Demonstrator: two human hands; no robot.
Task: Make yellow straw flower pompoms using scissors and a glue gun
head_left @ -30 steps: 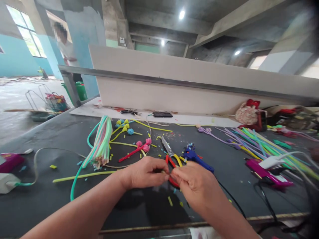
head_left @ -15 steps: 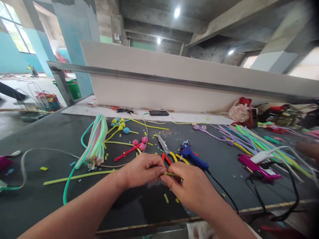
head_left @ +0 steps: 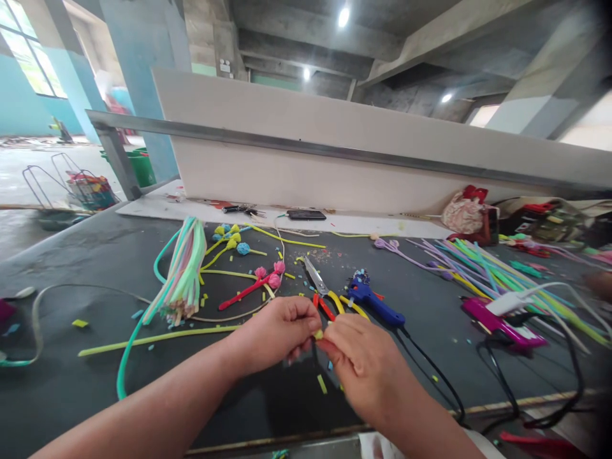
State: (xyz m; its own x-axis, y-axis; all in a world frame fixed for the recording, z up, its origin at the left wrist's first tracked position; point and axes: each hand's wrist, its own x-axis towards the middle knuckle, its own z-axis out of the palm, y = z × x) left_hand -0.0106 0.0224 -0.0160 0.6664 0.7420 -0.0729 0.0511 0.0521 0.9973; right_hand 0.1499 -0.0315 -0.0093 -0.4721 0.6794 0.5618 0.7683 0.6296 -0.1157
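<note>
Near the table's front edge, my left hand and my right hand meet, fingertips pinched on a small yellow piece between them. Most of that piece is hidden by the fingers. Just beyond my hands lie scissors with yellow and red handles, blades open and pointing away. A blue glue gun rests right of the scissors. Left of my hands are a pink-flowered red stem and a long yellow-green strip.
A bundle of pastel strips lies at the left, yellow and blue buds behind it. More strips and a magenta power strip with cables are at the right. A phone lies at the back.
My right hand has turned, its fingers more curled over the yellow piece, and the stem seen between the hands is now mostly covered. The view has shifted slightly.
</note>
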